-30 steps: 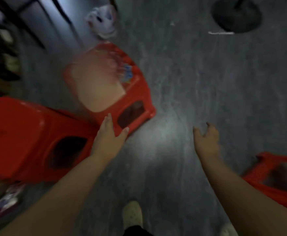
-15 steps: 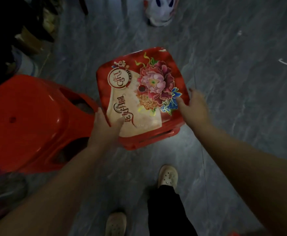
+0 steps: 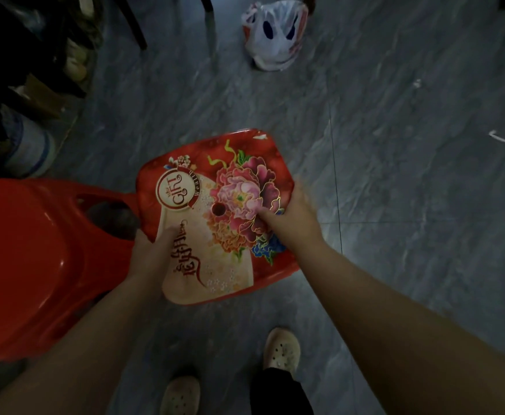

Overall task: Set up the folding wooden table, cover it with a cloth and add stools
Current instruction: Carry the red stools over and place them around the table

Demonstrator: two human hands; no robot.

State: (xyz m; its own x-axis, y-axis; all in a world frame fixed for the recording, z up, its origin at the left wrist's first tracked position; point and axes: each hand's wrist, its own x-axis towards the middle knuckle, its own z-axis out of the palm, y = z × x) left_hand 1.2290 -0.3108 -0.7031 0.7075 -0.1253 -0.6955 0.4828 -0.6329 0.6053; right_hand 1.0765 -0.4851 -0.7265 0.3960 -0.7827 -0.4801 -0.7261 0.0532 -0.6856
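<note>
A red plastic stool [image 3: 215, 217] with a printed flower seat stands upright on the grey floor in front of me. My left hand [image 3: 152, 250] grips its near-left edge, thumb on the seat. My right hand [image 3: 290, 217] holds the right edge, thumb pressed on the flower print. A second, plain red stool [image 3: 35, 253] stands directly to the left, touching or almost touching the first one. The folding table and the cloth are not in view.
A white plastic bag [image 3: 275, 34] lies on the floor at the back. Dark clutter, a cardboard box [image 3: 38, 100] and a white bucket [image 3: 29, 145] crowd the left side. Furniture legs [image 3: 210, 22] stand at the top. My feet [image 3: 281, 348] are just below the stool.
The flowered stool went from tilted on its side to upright. My right hand came over from open air and took its right edge; the view shifted closer.
</note>
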